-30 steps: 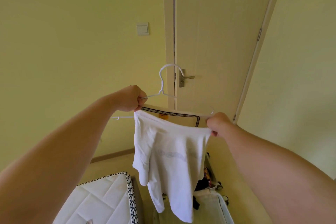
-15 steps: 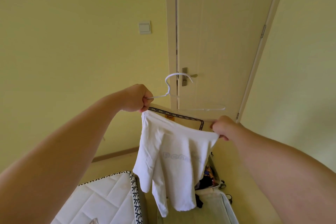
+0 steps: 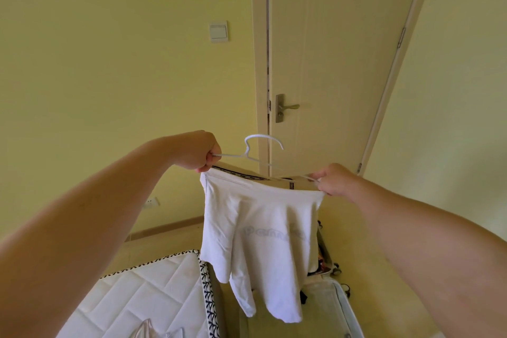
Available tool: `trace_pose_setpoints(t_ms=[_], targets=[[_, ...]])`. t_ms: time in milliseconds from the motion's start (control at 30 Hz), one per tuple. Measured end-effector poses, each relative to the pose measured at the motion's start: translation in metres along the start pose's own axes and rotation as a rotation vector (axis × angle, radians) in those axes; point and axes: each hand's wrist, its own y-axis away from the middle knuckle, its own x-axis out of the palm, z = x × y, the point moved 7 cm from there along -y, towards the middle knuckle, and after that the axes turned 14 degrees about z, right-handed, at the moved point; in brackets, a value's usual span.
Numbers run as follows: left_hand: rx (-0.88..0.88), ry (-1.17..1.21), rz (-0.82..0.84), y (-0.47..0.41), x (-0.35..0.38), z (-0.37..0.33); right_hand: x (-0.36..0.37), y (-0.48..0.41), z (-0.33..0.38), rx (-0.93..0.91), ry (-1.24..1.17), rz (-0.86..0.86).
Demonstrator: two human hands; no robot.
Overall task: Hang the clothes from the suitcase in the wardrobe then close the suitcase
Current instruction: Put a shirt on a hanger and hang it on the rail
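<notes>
A white T-shirt (image 3: pixel 258 230) with faint grey lettering hangs in the air in front of me, its neck opening with a black printed band turned upward. My left hand (image 3: pixel 204 153) grips the shirt's left shoulder together with one arm of a thin white wire hanger (image 3: pixel 258 145), whose hook rises between my hands. My right hand (image 3: pixel 333 181) pinches the shirt's right shoulder and the hanger's other end. The open suitcase (image 3: pixel 326 296) lies on the floor below, mostly hidden by the shirt. No wardrobe is in view.
A closed cream door (image 3: pixel 329 63) with a metal lever handle (image 3: pixel 285 107) stands straight ahead. A light switch (image 3: pixel 218 31) is on the yellow wall to its left. A white quilted mattress (image 3: pixel 148 299) with patterned edging lies at lower left.
The hanger has tilted and dropped closer to the shirt's neck. Both hands have lowered slightly, and my right hand now holds the hanger's end along with the shirt.
</notes>
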Motion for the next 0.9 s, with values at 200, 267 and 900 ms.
trace_pose_setpoints(t_ms=[200, 267, 900], targets=[[0.012, -0.067, -0.087, -0.01, -0.003, -0.003, 0.025, 0.01, 0.056, -0.155, 0.59, -0.041], [-0.002, -0.116, -0.168, -0.013, -0.012, -0.005, 0.034, 0.017, 0.072, -0.175, 0.684, -0.101], [0.028, -0.417, -0.838, 0.002, -0.011, -0.018, 0.058, 0.02, 0.075, -0.057, 0.339, 0.001]])
